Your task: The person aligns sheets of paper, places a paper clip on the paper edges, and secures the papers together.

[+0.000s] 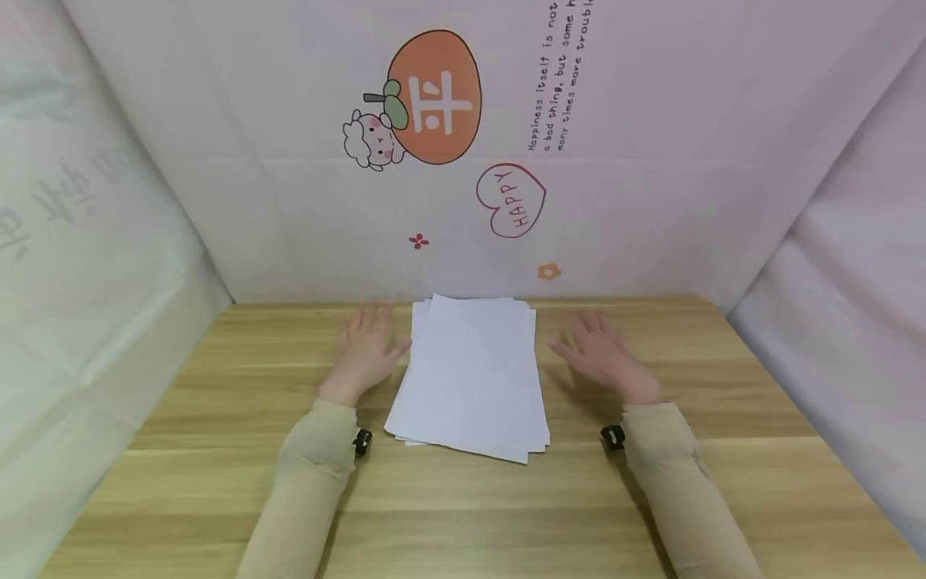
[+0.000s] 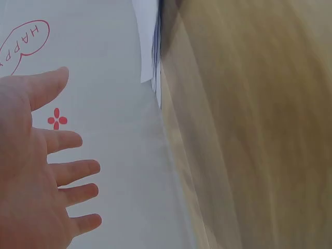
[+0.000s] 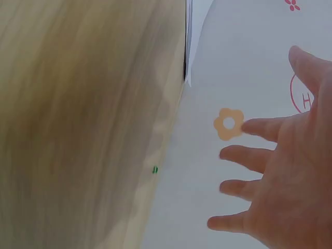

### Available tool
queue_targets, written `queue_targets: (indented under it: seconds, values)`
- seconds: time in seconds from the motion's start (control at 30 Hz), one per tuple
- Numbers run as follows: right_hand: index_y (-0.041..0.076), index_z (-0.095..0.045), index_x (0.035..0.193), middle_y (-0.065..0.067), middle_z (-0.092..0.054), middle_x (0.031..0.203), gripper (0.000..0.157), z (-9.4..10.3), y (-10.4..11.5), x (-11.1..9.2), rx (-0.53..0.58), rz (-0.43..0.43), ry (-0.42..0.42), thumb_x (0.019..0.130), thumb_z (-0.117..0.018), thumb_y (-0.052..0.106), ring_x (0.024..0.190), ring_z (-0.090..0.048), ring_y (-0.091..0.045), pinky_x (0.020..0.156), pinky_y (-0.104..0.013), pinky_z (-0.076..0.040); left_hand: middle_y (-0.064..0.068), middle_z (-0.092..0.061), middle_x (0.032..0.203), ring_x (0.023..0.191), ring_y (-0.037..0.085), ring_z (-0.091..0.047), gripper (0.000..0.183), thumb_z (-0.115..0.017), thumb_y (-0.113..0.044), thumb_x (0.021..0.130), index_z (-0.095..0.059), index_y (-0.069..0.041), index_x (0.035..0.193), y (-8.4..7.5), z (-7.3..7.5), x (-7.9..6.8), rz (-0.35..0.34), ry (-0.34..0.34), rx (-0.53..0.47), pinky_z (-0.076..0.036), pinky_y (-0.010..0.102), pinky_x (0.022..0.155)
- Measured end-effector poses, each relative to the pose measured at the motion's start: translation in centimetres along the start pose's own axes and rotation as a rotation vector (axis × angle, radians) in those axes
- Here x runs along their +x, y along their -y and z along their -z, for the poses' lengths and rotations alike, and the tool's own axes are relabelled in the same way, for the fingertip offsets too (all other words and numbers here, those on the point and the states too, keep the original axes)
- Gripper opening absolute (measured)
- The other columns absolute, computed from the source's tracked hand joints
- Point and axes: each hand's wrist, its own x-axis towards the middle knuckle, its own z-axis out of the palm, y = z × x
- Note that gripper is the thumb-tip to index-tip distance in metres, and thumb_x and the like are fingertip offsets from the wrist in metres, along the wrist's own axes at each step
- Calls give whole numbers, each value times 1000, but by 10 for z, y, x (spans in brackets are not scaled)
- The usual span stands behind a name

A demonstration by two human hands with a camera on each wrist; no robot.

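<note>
A loose stack of white paper sheets (image 1: 470, 378) lies on the wooden table, its edges fanned unevenly. To its left is my left hand (image 1: 365, 350), palm down with fingers spread and the thumb near the paper's left edge. My right hand (image 1: 596, 354) hovers on the other side, a little apart from the stack, fingers also spread. Both hands hold nothing. In the left wrist view, the sheets' edges (image 2: 150, 46) show at the top, beyond the thumb. The right wrist view shows a thin strip of the stack (image 3: 192, 36) at its top.
The wooden table (image 1: 463, 515) ends at a white cloth backdrop (image 1: 289, 225) printed with an orange fruit, a heart and lettering. More white cloth hangs along the left side (image 1: 87, 305) and the right side (image 1: 854, 305).
</note>
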Motion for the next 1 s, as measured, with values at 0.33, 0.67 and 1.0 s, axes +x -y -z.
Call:
queue_targets:
  seconds: [0.33, 0.67, 1.0]
  values:
    - [-3, -19, 148, -26, -16, 154, 89, -4, 12, 9, 46, 11, 83, 94, -20, 67, 140, -5, -52, 108, -68, -5, 23, -22, 153, 141, 42, -17, 80, -53, -46, 92, -19, -2, 150, -9, -4, 10, 11, 33, 6, -11, 57, 114]
    - [2, -58, 100, -13, -59, 95, 56, -8, 20, 16, 139, 52, 116, 100, -31, 51, 88, -54, -26, 79, -40, -43, 25, -30, 149, 140, 41, -21, 72, -55, -45, 92, -38, 6, 140, -18, -6, 15, 64, 138, 36, -17, 54, 114]
    - [-7, -52, 128, -32, -43, 137, 58, -12, 25, 23, 42, 42, 130, 101, -34, 41, 131, -32, -48, 107, -59, -27, 26, -45, 136, 128, 40, -35, 48, -56, -41, 92, -63, 2, 114, -28, -10, 22, 79, 160, 87, -27, 52, 110]
